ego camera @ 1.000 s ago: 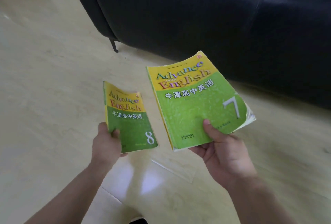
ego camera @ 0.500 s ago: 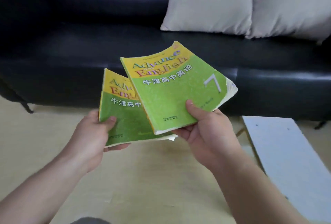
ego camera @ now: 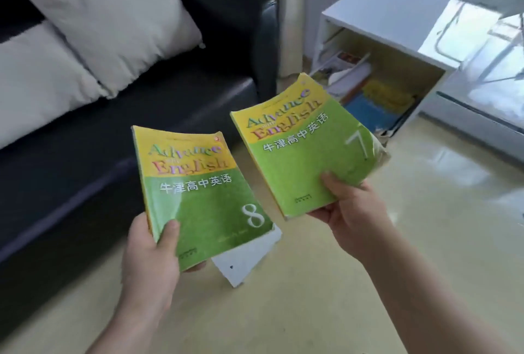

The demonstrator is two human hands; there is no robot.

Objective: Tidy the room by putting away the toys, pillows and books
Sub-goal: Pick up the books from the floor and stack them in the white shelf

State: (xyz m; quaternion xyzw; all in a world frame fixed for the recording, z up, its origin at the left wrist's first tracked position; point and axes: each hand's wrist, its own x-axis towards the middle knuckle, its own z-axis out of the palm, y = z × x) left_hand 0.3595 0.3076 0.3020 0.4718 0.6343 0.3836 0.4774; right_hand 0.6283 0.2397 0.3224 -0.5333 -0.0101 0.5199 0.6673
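Observation:
I hold two green-and-yellow textbooks above the floor. My left hand (ego camera: 150,254) grips the lower left corner of the book marked 8 (ego camera: 198,189), thumb on its cover. My right hand (ego camera: 348,212) grips the lower edge of the book marked 7 (ego camera: 300,144), thumb on top; this book's right corner is worn and curled. The two books are apart, side by side. Two light grey pillows (ego camera: 99,13) (ego camera: 37,78) lean on the black sofa (ego camera: 141,115) at the left.
A white open-fronted cabinet (ego camera: 382,13) stands at the upper right with several books (ego camera: 374,104) lying inside it. A white board (ego camera: 243,260) lies on the pale floor beneath the books. A glass door runs along the right.
The view has swung right from the sofa front to the sofa's end and the white cabinet. The two books, overlapping half a second ago, are now held apart.

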